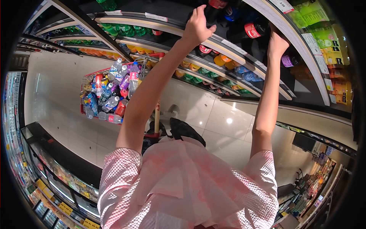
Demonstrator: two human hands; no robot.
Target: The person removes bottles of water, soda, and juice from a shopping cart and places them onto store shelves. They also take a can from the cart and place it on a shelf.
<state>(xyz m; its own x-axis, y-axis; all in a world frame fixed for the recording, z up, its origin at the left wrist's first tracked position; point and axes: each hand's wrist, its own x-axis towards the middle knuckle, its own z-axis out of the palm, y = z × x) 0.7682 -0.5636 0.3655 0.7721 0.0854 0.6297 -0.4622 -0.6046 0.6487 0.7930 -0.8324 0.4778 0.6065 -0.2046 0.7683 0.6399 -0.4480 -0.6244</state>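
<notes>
My left hand (197,27) is at the front of an upper drink shelf, thumb held apart from the fingers, with nothing visible in it. Just beyond its fingertips is a dark bottle with a red label (217,4). My right hand (278,43) reaches deeper into the same shelf section, against the end of a dark cola bottle with a red label (252,30). Its fingers are hidden in shadow, so a grip on the bottle cannot be made out. A blue-labelled bottle (230,13) stands between the two hands, further back.
A shopping cart (82,100) heaped with mixed bottles and cans stands to the left on the tiled floor (225,114). Lower shelves hold orange, green and blue drinks (225,61). Green and yellow packs (310,17) line the right-hand shelf. Chilled cases (57,164) run along the left.
</notes>
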